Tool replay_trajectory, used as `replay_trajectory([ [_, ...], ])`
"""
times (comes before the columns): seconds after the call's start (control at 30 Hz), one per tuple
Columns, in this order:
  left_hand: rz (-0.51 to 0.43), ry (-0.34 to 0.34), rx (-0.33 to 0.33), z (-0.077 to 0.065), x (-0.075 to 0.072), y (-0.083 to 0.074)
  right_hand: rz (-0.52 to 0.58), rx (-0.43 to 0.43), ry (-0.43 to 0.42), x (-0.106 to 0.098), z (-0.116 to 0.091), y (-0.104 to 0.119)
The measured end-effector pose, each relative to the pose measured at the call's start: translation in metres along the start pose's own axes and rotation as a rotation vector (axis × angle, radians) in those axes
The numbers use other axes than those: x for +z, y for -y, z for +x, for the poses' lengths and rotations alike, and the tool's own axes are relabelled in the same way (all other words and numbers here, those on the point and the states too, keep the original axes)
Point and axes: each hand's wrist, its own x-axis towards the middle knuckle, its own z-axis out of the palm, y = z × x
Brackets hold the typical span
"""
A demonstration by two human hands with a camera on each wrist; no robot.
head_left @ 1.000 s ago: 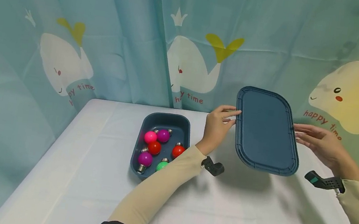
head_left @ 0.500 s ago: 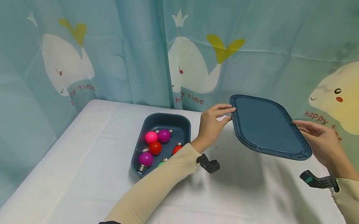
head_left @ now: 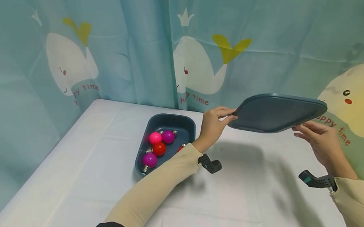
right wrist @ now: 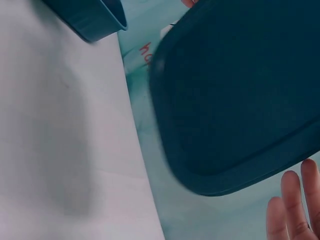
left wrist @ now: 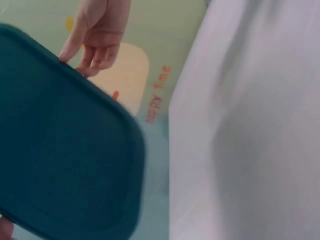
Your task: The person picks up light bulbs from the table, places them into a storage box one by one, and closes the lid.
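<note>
Up in the air over the table, a dark blue rounded lid is tilted, its flat face seen at a steep slant in the head view. My left hand pinches its left edge between thumb and fingers. At the opposite edge, my right hand holds on with thumb and fingertips; the left wrist view shows that thumb on the rim. To the left stands a matching dark blue box with several small coloured light bulbs inside: a pink bulb, a red bulb and purple ones. My left forearm hides part of the box.
A white cloth covers the table, where shadows of the arms and lid fall. Behind it hangs a blue-green curtain printed with whales. Dark straps, the right strap among them, sit on both wrists.
The lid has turned from facing the head camera, through nearly flat, to its present slant, its right end now higher. Both hands have kept hold of it and shifted slightly; the box stays put.
</note>
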Motion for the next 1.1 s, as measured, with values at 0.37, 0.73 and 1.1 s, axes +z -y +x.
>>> replay_trajectory([
  [0.37, -0.031, 0.006, -0.098, 0.006, -0.016, 0.003, -0.176, 0.079, -0.044, 0.012, 0.006, -0.002],
  [0.73, -0.071, 0.095, -0.278, 0.010, -0.048, 0.015, -0.203, 0.167, 0.031, 0.031, 0.013, -0.008],
  [1.1, -0.145, 0.153, -0.478, 0.007, -0.096, 0.022, -0.346, 0.253, 0.044, 0.075, 0.024, -0.026],
])
